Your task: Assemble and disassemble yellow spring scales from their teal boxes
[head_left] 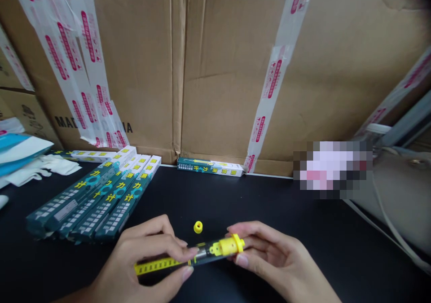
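A tubular spring scale (220,249), clear with a yellow scale strip and a yellow end fitting, lies across both my hands above the black table. My left hand (148,258) is closed round its tube, with thumb and index finger near the middle. At the right end, my right hand (269,253) grips the yellow cap between thumb and fingers. Inside the clear tube a silvery metal part shows beside the yellow fitting. Just beyond the scale, a small yellow ring-shaped cap (198,227) with a hole rests on the table.
Several green and white printed boxes (111,195) lie side by side at the left. Another such box (210,167) lies against the large taped carton (222,69) at the back. White gloves (43,168) sit far left. A cable (387,222) runs along the right, near a blurred-out patch.
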Demonstrator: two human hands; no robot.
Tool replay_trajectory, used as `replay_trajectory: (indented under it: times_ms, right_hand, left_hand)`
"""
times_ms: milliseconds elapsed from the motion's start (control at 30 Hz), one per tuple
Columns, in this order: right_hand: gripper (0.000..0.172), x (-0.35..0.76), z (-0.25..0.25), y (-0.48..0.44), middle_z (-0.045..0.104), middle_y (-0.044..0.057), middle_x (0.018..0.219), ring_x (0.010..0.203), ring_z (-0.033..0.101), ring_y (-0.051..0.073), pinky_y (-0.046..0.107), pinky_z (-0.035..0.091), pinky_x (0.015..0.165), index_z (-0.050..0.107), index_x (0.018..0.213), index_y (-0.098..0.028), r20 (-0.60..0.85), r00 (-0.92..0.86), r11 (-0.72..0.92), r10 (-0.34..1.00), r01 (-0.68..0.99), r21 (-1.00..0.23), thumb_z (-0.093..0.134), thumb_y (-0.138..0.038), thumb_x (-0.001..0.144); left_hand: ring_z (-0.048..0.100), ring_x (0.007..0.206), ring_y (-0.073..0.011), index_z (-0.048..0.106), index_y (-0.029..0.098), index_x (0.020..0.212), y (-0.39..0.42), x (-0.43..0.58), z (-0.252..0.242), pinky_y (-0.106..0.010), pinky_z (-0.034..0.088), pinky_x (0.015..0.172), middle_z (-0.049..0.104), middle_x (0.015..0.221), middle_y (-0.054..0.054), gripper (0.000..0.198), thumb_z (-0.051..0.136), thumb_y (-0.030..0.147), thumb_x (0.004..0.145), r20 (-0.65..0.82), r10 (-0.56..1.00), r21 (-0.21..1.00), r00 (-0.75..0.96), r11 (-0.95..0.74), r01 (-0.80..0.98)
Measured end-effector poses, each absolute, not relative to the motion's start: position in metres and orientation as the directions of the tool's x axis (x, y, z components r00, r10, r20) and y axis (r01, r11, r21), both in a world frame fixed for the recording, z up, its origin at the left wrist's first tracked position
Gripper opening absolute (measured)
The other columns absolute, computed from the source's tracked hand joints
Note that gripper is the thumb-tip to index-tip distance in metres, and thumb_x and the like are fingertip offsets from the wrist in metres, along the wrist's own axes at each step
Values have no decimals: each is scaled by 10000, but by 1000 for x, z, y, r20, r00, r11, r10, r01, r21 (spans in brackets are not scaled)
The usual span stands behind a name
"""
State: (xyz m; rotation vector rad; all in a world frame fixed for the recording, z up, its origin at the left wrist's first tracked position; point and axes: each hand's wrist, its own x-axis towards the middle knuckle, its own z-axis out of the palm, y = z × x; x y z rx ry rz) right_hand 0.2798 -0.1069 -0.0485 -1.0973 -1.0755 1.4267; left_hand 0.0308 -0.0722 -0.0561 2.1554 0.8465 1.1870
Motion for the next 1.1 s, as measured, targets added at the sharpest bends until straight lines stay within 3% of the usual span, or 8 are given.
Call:
replay_trajectory:
  times_ms: [167, 300, 433, 533, 700, 900, 1000, 1100]
  right_hand:
    - [323, 278, -51, -109, 817, 10, 855, 829, 767, 180, 230, 612, 781, 819, 933, -261, -87, -60, -96, 994, -161, -982, 963, -353, 660]
    - [296, 278, -51, -109, 814, 10, 838, 820, 761, 168, 213, 604, 772, 825, 902, -262, -90, -63, -100, 994, -175, -980, 963, -369, 663]
    - [295, 278, -49, -109, 805, 11, 839, 780, 731, 137, 184, 590, 730, 827, 943, -263, -72, -71, -86, 995, -216, -973, 946, -378, 700]
    - [313, 279, -51, -108, 809, 12, 877, 800, 732, 128, 172, 588, 736, 824, 982, -274, -66, -76, -83, 995, -254, -964, 946, -364, 708]
    - [469, 280, -53, -104, 816, 34, 1058, 874, 760, 159, 230, 623, 785, 795, 1108, -309, -28, -103, -60, 994, -327, -943, 970, -298, 674]
    - [546, 281, -54, -106, 791, 57, 1154, 953, 760, 202, 315, 640, 839, 751, 1213, -328, -29, -118, -61, 993, -285, -957, 947, -294, 704]
    - [598, 285, -62, -103, 757, 59, 1177, 968, 746, 211, 329, 638, 825, 685, 1308, -330, -3, -78, -18, 997, -198, -980, 904, -319, 751]
    - [422, 288, -67, -97, 740, 48, 994, 859, 725, 199, 313, 620, 762, 703, 1253, -262, 68, -67, 76, 995, 123, -989, 793, -310, 843]
  left_hand:
    - [680, 618, -106, 748, 272, 813, -74, 33, -50, -153, 510, 554, 660, 751, 25, 140, 695, 141, 813, 462, 763, 708, 451, -624, 331]
    - [579, 507, -76, 798, 336, 938, -79, 36, -45, -155, 423, 476, 673, 743, 39, 258, 677, 163, 789, 430, 796, 696, 425, -593, 406]
    - [725, 749, -117, 764, 439, 1148, -81, 37, -48, -138, 541, 698, 775, 964, 50, 437, 755, 205, 780, 402, 820, 771, 407, -543, 333]
    - [770, 870, -142, 747, 478, 1177, -79, 36, -51, -133, 554, 814, 807, 1029, 72, 460, 820, 249, 785, 398, 814, 791, 424, -538, 292]
    - [789, 769, -148, 811, 394, 1052, -72, 35, -52, -118, 577, 687, 826, 920, 48, 256, 739, 263, 844, 372, 839, 786, 397, -512, 346]
    - [676, 605, -134, 836, 327, 964, -77, 37, -41, -144, 491, 508, 775, 740, 21, 201, 744, 414, 808, 89, 948, 928, 304, -190, 321]
    - [560, 560, -115, 839, 291, 972, -81, 38, -36, -156, 382, 439, 738, 702, 5, 268, 767, 457, 775, -3, 971, 969, 239, -56, 239]
    - [514, 571, -118, 829, 251, 962, -81, 36, -39, -169, 341, 439, 741, 744, -27, 338, 775, 521, 765, -46, 977, 983, 210, 7, 181]
